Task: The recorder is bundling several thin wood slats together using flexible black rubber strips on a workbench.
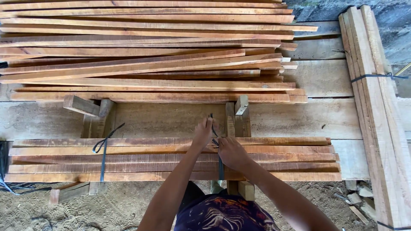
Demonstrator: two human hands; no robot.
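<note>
My left hand (204, 131) is clenched on the free end of the black strap (221, 167), pulling it up and away from me, over the far edge of the bundle (278, 158). My right hand (231, 152) lies flat-fisted on top of the slats, gripping the same strap just beside where it crosses them; the two hands are nearly touching, right nearer to me, left a little farther out.

The bundle lies straight across in front of me on the bench (171, 119), its long axis running left to right. The strap runs the other way, across the slats, from the near edge up to my hands, so it stands square to the wood. Both hands sit right of the bundle's middle.

Well to my left a second strap (103, 158) already circles the same slats, its loose ends lying on top. Beyond the bundle a loose stack of slats (150, 55) lies parallel to it, and a tied pack (376, 107) lies along my right, end-on to me.
</note>
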